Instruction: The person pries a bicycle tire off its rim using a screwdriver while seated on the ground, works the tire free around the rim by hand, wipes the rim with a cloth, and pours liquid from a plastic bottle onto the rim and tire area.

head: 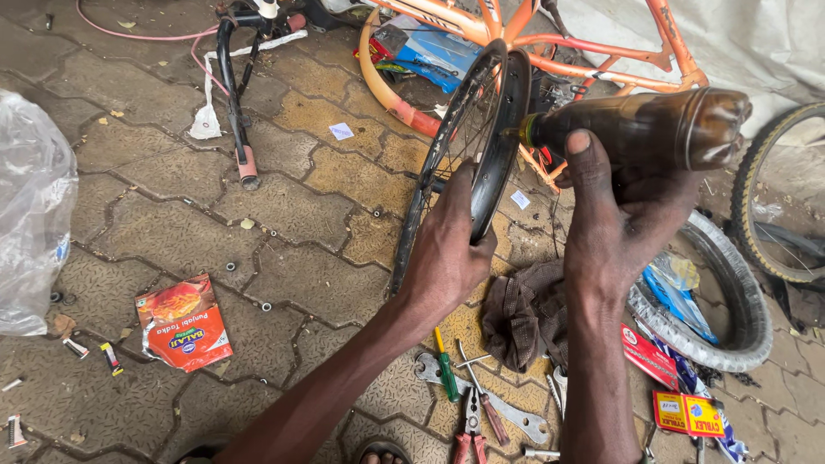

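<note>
Left hand: closed on the rim of the wheel, which stands upright on the paving at centre frame. Right hand: wrapped round a dark bottle, tipped on its side, neck pointing to 9 o'clock and touching or nearly touching the rim; which, cannot be told.

Around the hands:
- Rag, brown, crumpled, at 5 o'clock of the wheel's foot.
- Spanner, screwdriver, pliers, at 6 o'clock.
- Orange frame, at 12 o'clock behind the wheel.
- Tyre, at 3 o'clock, packets lying in it.
- Red packet, at 8 o'clock; clear bag, at 9 o'clock.
- Loose nuts scattered on the paving.

Risks, as judged:
- Bottle tipped too far: the liquid would likely run past the rim onto spokes and paving.
- Fingers look grimy; if slick, the bottle could slide from the grip.
- Wheel is held by one hand only; a loosened grip may let it roll or topple onto the tools.
- Nuts could be knocked out of sight.
</note>
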Demonstrator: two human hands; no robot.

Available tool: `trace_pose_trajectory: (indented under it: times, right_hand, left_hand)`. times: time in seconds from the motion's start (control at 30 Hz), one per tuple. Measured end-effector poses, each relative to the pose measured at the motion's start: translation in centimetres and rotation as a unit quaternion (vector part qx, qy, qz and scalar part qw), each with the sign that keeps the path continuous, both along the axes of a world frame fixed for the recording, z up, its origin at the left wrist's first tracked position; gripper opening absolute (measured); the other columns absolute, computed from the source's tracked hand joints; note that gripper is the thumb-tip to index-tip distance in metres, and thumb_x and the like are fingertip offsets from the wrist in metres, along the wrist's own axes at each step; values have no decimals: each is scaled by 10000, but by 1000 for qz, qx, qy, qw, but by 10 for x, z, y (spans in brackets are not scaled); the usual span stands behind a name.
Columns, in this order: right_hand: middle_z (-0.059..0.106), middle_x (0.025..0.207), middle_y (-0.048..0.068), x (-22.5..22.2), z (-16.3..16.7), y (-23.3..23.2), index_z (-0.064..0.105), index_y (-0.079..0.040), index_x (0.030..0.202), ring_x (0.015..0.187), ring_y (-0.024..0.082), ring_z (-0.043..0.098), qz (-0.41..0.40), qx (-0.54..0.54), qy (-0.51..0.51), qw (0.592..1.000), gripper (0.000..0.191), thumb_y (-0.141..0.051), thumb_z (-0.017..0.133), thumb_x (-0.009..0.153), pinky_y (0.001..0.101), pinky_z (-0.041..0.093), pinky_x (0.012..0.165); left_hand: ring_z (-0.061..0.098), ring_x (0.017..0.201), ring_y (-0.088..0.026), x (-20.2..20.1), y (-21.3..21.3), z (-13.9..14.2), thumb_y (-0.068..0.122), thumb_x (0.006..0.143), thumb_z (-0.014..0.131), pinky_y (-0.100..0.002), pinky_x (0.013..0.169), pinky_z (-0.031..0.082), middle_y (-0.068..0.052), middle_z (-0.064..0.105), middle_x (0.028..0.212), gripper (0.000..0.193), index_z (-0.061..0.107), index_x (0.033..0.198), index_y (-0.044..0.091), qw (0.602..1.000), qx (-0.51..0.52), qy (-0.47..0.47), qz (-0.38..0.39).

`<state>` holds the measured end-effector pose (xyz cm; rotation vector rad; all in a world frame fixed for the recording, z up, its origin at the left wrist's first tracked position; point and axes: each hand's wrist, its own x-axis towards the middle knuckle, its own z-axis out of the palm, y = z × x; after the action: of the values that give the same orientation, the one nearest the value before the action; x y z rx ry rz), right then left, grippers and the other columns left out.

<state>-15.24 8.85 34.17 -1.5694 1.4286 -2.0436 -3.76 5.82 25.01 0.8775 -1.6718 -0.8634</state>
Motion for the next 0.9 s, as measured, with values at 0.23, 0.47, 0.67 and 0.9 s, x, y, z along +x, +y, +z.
trace_pose_trajectory:
  times: [0.23, 0.47, 0.67, 0.9]
  right_hand:
    - [652, 1351, 136, -6, -5, -3, 407, 6, 1475, 1181, 202, 683, 12, -21, 56, 998, 561, -13, 801, 1077, 319, 618, 1082]
    - [678, 1218, 106, -1, -2, 12, 473, -40, 1424, 960, 150, 722, -10, 0, 33, 999, 558, -119, 819, 993, 267, 637, 787]
    - [691, 1147, 131, 1, -10, 23, 487, 11, 1394, 898, 157, 702, 10, 26, 22, 999, 528, -130, 850, 1038, 267, 613, 767]
    - [696, 1165, 130, 1, -8, 20, 477, 3, 1397, 921, 166, 717, -6, 19, 29, 999, 522, -123, 830, 1033, 281, 628, 788]
  left_hand:
    - [648, 1181, -453, -6, -5, -6, -8, 816, 731, -423, 854, 625, -355, 483, 1441, 820, 288, 1499, -100, 998, 59, 11, -21]
    - [640, 1208, -456, -4, -10, -8, 91, 849, 777, -458, 971, 596, -356, 513, 1430, 792, 339, 1474, -119, 999, 3, 32, -5]
    - [652, 1213, -438, -3, -9, -4, 96, 846, 770, -473, 1030, 550, -332, 553, 1404, 784, 356, 1482, -100, 999, 10, 30, -2]
    - [608, 1254, -463, -2, -9, -4, 115, 859, 785, -489, 1051, 517, -354, 519, 1419, 790, 346, 1479, -102, 1000, -10, 20, 5]
